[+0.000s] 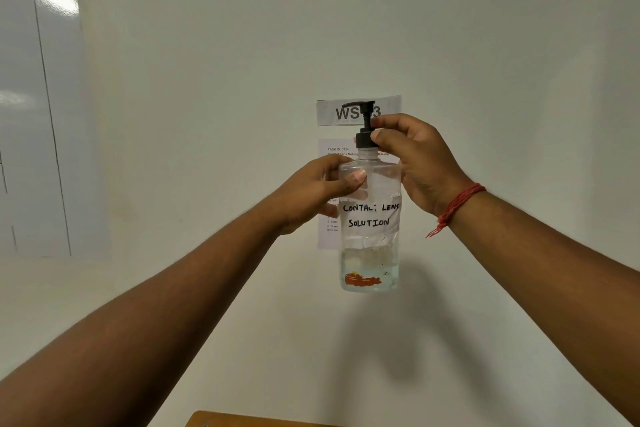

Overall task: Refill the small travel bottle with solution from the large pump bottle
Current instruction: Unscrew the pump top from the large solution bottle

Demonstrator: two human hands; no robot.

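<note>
I hold a large clear pump bottle [370, 218] upright in the air in front of a pale wall. A white label on it reads "CONTACT LENS SOLUTION", and a little liquid shows near its base. My left hand [318, 191] grips the bottle's upper body, thumb across the front. My right hand [412, 159] pinches the black collar of the pump [364, 128] at the neck. The pump head points left. The small travel bottle is out of view.
Behind the bottle, a "WS" sign [358, 111] and a printed task sheet [329, 191] are stuck on the wall. A whiteboard [38, 107] with ruled lines hangs at the left. A wooden table edge [242, 419] shows at the bottom.
</note>
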